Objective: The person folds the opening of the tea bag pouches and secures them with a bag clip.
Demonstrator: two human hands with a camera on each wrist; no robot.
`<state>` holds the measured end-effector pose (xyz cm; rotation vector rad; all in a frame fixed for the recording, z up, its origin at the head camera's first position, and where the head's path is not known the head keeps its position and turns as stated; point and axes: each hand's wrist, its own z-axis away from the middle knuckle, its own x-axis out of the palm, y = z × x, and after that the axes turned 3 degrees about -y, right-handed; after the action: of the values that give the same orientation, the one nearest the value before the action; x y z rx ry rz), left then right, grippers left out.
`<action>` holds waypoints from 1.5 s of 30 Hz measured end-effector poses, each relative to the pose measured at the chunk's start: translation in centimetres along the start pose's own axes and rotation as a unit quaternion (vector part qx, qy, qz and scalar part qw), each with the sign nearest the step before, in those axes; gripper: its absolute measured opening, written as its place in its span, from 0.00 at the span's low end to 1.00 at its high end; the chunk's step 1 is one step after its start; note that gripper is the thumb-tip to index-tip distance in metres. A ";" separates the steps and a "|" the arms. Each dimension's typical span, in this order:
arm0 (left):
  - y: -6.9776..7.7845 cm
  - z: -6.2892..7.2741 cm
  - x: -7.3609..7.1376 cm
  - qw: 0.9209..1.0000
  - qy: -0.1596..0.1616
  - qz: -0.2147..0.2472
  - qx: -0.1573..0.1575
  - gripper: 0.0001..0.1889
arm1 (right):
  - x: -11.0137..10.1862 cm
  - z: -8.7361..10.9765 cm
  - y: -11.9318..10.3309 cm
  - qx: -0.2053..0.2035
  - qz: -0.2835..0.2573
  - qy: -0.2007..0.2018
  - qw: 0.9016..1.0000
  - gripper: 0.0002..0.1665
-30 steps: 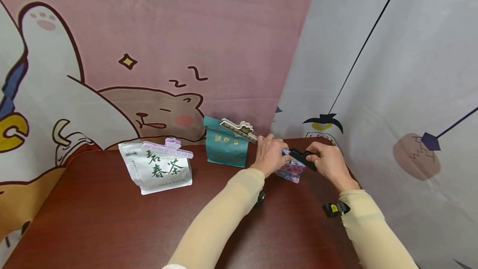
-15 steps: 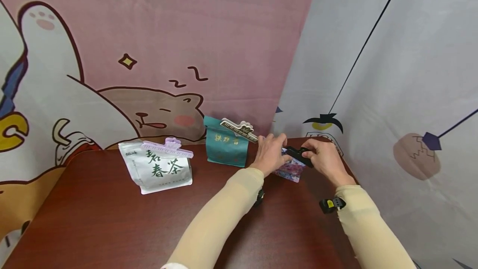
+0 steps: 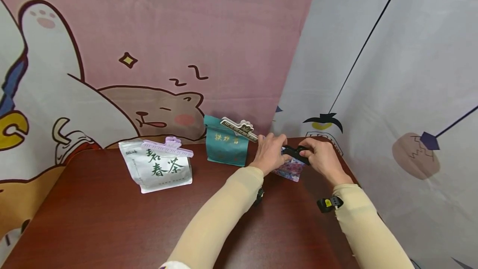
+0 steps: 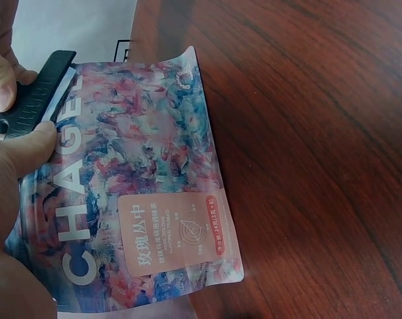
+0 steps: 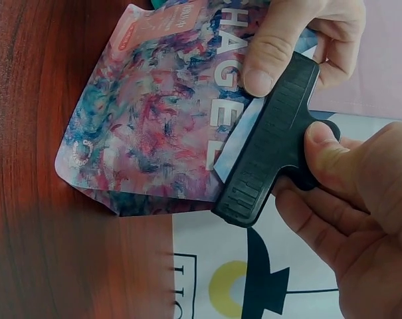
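Note:
A pouch of rose oolong tea [image 4: 147,146] with a pink and blue painted pattern stands at the table's right side. My left hand [image 3: 269,152] pinches its folded top, the thumb lying on the front in the right wrist view. My right hand [image 3: 324,159] pinches the handle of a black bag clip [image 5: 270,143] between thumb and fingers. The clip's long bar lies along the pouch's folded top edge, over a pale strip of the fold. One end of the bar reaches right beside the left thumb.
To the left of the hands stands a teal tea bag [image 3: 225,148] with a ruler-like clip [image 3: 239,129] across its top. Farther left, a white tea bag [image 3: 164,177] carries a lilac clip [image 3: 168,148]. A printed cloth [image 3: 231,45] hangs behind the brown table [image 3: 149,227].
My right hand has moved slightly left with the black bag clip, bringing it farther along the pouch's top, closer to my left hand. The left hand has hardly moved.

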<state>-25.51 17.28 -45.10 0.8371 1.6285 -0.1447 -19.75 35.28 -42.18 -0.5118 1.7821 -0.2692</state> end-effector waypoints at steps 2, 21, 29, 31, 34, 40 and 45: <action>0.0 0.0 0.0 1.000 -0.001 0.000 0.000 0.20 | 0.0 0.1 0.0 0.008 0.000 -0.005 1.000 0.09; 0.1 0.1 0.1 1.000 -0.002 -0.016 0.008 0.18 | -0.1 0.9 0.7 0.010 -0.021 -0.027 0.999 0.14; 0.0 0.0 0.1 1.000 -0.006 -0.017 0.004 0.17 | 0.4 1.0 0.6 -0.003 -0.004 0.012 1.000 0.14; 0.0 0.0 0.0 1.000 -0.007 -0.018 0.003 0.17 | 0.5 1.1 0.6 -0.005 0.002 0.019 1.000 0.14; 0.1 -0.1 0.0 1.000 -0.009 -0.020 0.003 0.17 | 0.6 1.2 0.7 -0.005 0.002 0.022 1.000 0.15; 0.2 0.0 -0.2 1.000 -0.012 -0.018 0.002 0.17 | 0.5 1.1 0.6 -0.004 -0.016 0.003 1.000 0.15; 0.0 0.1 -0.2 1.000 -0.011 -0.013 0.006 0.17 | 0.5 1.1 0.6 -0.002 -0.021 0.005 1.000 0.14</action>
<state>-25.40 17.17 -44.95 0.8200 1.6198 -0.1810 -18.88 35.64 -43.22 -0.5515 1.7827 -0.2986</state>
